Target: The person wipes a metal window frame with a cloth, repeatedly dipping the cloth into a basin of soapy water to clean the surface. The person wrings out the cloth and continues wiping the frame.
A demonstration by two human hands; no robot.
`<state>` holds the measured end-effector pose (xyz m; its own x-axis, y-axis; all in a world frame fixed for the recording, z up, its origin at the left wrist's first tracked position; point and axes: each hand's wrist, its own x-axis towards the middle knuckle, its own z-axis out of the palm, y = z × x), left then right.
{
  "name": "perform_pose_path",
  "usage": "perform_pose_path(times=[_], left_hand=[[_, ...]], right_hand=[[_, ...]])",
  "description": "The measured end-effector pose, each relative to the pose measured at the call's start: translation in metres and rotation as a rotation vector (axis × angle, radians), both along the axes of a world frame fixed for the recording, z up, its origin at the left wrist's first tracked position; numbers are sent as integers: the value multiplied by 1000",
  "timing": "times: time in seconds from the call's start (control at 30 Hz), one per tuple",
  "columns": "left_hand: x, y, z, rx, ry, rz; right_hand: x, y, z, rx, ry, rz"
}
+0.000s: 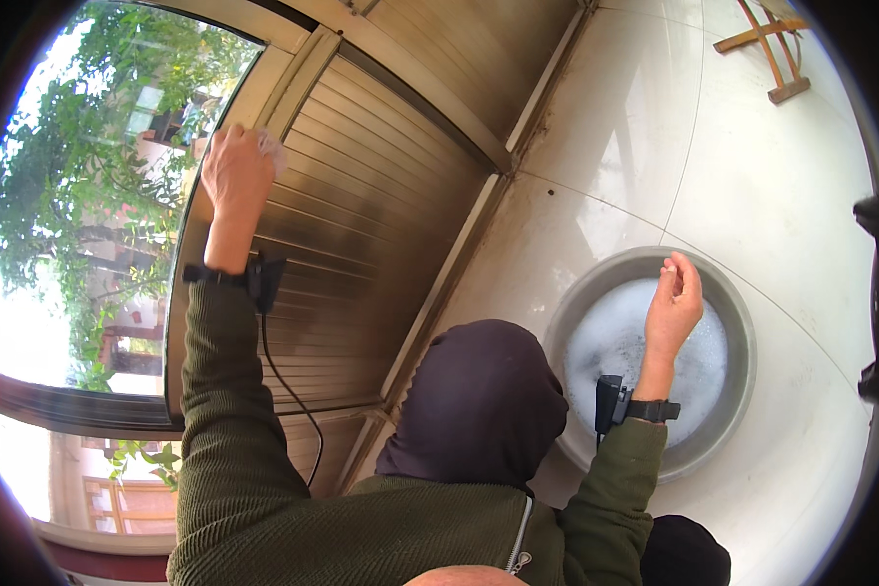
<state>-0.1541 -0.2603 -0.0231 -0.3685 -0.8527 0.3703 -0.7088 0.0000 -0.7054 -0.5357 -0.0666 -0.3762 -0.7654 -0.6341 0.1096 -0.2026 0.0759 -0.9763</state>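
My left hand [234, 181] is raised at the left, its fingers closed around a thin whitish cloth [272, 151]. The cloth touches the metal frame [313, 83] between a glass pane [117, 195] and a ribbed brownish metal panel [361, 215]. Over the far right part of a round grey basin [747, 361] hangs my right hand [674, 308], apart from the foam. Its fingers are loosely bent, and nothing shows in them. White suds [606, 322] float on the water in the basin. Each wrist wears a black strap with a small device.
The basin stands on a pale tiled floor [615, 127] beside my dark-clothed knee [479, 400]. Wooden legs of a piece of furniture [776, 49] stand at the far right. A black cable [293, 400] hangs from my left wrist. Green trees [107, 117] show through the glass.
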Motion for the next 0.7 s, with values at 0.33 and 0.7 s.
perform_pose_path(times=[0.33,0.7], left_hand=[[-66,-147,-14,-58,-2,-172],[20,20,-15,-98,-86,-62]], right_hand=[[-4,5,11,0,30,-29],[-5,3,1,4,19,-9]])
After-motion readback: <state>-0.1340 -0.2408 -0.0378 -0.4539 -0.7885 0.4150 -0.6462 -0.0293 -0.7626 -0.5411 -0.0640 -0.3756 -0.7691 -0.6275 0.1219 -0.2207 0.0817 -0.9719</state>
